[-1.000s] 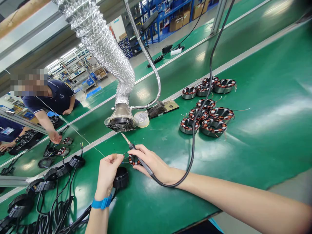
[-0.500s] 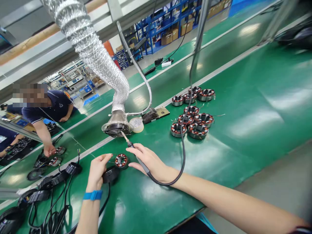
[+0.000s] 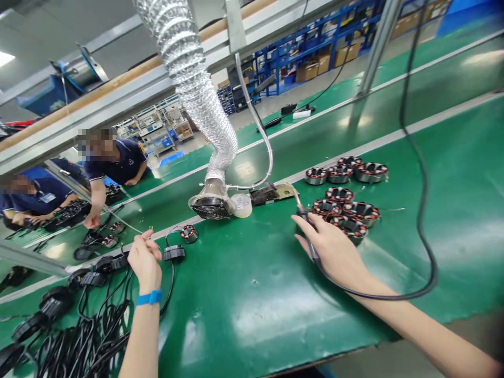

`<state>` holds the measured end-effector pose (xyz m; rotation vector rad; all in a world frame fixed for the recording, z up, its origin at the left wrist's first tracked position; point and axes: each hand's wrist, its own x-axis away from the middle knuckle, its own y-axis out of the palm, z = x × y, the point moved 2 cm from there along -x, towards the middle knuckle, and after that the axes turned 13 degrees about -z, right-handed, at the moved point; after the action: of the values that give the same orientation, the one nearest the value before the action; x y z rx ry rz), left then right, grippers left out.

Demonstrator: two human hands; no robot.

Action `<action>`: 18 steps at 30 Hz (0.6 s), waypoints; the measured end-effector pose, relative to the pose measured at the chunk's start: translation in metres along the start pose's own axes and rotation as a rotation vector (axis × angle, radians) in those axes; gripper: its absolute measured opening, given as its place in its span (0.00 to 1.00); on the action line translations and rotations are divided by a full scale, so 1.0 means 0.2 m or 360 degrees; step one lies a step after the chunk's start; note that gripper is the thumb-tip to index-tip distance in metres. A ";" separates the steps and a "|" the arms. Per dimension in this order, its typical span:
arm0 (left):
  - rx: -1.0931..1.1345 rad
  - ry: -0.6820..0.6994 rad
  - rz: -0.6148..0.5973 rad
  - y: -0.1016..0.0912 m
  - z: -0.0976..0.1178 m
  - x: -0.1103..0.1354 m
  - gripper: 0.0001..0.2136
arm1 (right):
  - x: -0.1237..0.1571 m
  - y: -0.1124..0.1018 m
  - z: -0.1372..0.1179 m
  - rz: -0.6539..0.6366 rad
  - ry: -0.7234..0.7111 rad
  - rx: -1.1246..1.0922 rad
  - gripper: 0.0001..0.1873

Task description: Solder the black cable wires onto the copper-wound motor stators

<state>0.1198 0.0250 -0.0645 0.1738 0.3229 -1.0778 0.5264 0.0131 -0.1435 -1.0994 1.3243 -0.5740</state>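
My right hand [image 3: 334,249] is closed around the handle of a soldering iron [image 3: 305,215]. Its tip points up at the metal plate of a small holder [image 3: 285,191]; contact cannot be made out. At the left, my left hand [image 3: 145,262] is pinched on what looks like a thin solder wire [image 3: 124,221] running in from behind. Just right of that hand, a black round housing [image 3: 174,253] with a cable lies on the green bench, a thin lead running up towards a copper-wound stator [image 3: 189,233]. Several more stators [image 3: 362,211] are grouped beyond my right hand.
A fume hood [image 3: 212,202] on a silver flexible duct [image 3: 208,100] hangs over the bench beside a round pale tin [image 3: 241,205]. Black housings [image 3: 57,302] and tangled cables [image 3: 79,336] fill the left. The iron's cord [image 3: 423,210] loops at right. Co-workers [image 3: 118,157] sit opposite.
My right hand has carried the soldering iron rightward from the stator by the hood to the holder. My left hand has drawn slightly left, off the black housing. The view has shifted.
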 end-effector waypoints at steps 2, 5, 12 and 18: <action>-0.0090 -0.0020 -0.0330 0.07 0.05 0.15 0.18 | 0.00 0.04 0.01 0.0029 -0.0033 -0.0008 0.20; -0.0371 -0.0213 -0.0958 0.20 0.05 0.33 0.17 | -0.01 0.06 -0.05 0.0049 -0.0044 -0.0136 0.19; -0.0459 -0.0374 -0.1298 0.28 -0.14 0.33 0.18 | -0.02 0.07 -0.41 -0.0256 -0.0508 -0.0951 0.22; -0.0390 -0.0466 -0.1123 0.21 -0.15 0.31 0.21 | -0.07 0.09 -0.59 -0.0272 -0.0793 -0.1083 0.17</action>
<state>0.1792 0.0023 -0.1152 -0.3427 0.2515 -1.7218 0.4066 -0.0033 -0.1377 -1.7854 0.9985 0.0657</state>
